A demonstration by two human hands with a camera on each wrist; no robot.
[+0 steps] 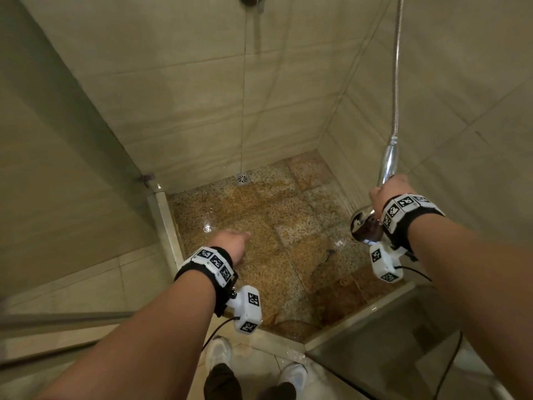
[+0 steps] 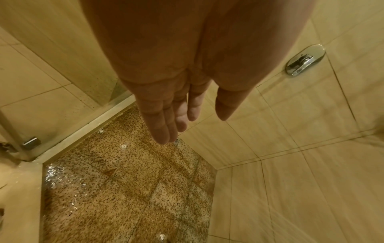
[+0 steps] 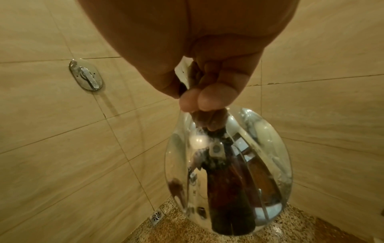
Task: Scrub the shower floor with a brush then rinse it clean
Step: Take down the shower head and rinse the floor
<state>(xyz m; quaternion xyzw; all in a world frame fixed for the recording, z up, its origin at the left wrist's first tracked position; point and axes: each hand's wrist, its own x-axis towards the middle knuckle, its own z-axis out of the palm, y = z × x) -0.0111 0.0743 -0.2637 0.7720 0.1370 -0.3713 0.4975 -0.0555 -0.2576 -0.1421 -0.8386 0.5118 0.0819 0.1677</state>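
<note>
The speckled brown shower floor (image 1: 259,226) is wet and glossy, with a square metal drain (image 1: 242,178) by the back wall. My right hand (image 1: 388,192) grips the handle of a chrome shower head (image 1: 364,226), whose round head (image 3: 228,172) points down over the floor's right side. Its metal hose (image 1: 397,67) runs up the right wall. My left hand (image 1: 230,243) hangs empty above the floor's left part, fingers (image 2: 164,125) straight and together. No brush is in view.
Beige tiled walls close the stall on three sides. A chrome mixer lever (image 2: 305,60) sits on the back wall. A raised curb (image 1: 165,226) and glass panels (image 1: 389,342) edge the entrance. My white shoes (image 1: 219,352) stand just outside.
</note>
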